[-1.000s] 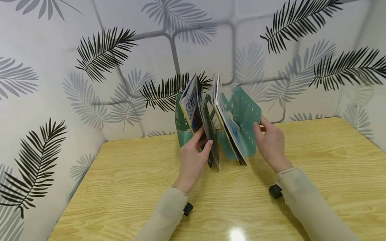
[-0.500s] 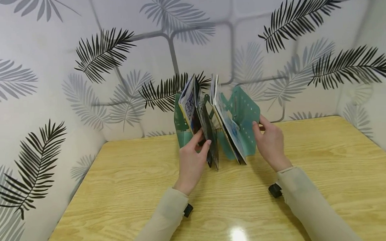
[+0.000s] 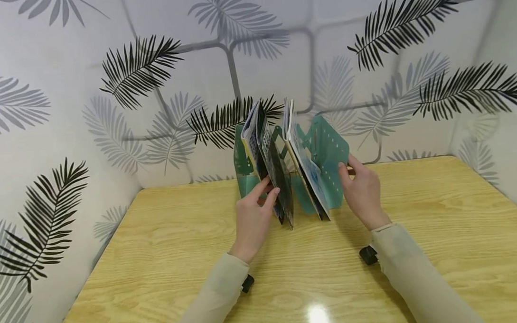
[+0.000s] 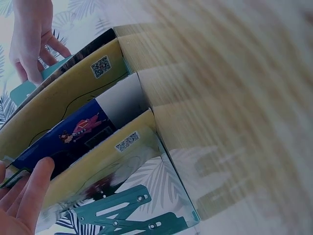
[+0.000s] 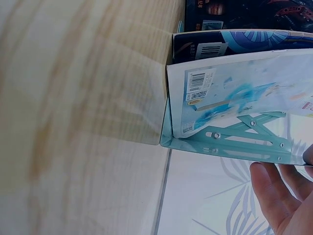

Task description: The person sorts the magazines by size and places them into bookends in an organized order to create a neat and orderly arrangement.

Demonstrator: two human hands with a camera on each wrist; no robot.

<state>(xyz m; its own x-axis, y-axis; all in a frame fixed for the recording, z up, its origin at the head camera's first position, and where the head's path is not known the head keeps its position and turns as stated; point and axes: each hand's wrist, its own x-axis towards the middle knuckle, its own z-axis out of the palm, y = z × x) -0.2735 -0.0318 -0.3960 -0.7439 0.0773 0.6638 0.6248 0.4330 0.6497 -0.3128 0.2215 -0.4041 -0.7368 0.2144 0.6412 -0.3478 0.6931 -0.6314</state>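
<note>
A teal metal expandable bookend (image 3: 331, 149) stands on the table against the wall, with several thin books upright in it. My left hand (image 3: 251, 223) pinches a dark-covered book (image 3: 281, 182) near its front edge, thumb on the right side. That book leans left against a book with a yellow edge (image 3: 250, 142). A pale, blue-patterned book (image 5: 239, 93) leans at the right side, apart from the dark one. My right hand (image 3: 363, 193) grips the bookend's perforated right end plate between thumb and fingers. A blue book (image 4: 83, 129) shows beside the left fingers in the left wrist view.
The wood-grain table (image 3: 168, 259) carries the bookend near its back edge. Behind it rises a wall (image 3: 272, 70) with a leaf pattern, and walls also stand at both sides. A light reflection shows on the tabletop near the front.
The dark-covered book's upper part has tipped left towards the yellow-edged book. My left hand has shifted slightly left with it. The right hand stays on the end plate.
</note>
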